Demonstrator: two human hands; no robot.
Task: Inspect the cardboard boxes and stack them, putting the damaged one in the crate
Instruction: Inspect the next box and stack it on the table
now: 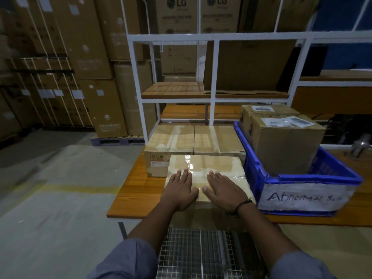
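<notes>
Three taped boxes are counted on the table [136, 188]: two back boxes [171, 139] side by side and one front box [217, 164] just before them. The front box is pressed flat under the left hand [181, 190] and right hand [223, 190], fingers straight, nothing gripped. Stacking is judged not yet done. At right, one crate [249, 164] is loaded with two labelled boxes [285, 141], so damaged stock seems binned.

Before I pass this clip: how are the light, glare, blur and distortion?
Head view: dim overall, darker toward the corners; glare on the tape of the box under the left hand and right hand; far-left cartons smeared with blur; the white rack bows from the wide-angle lens; the label on the crate ends illegibly.
</notes>
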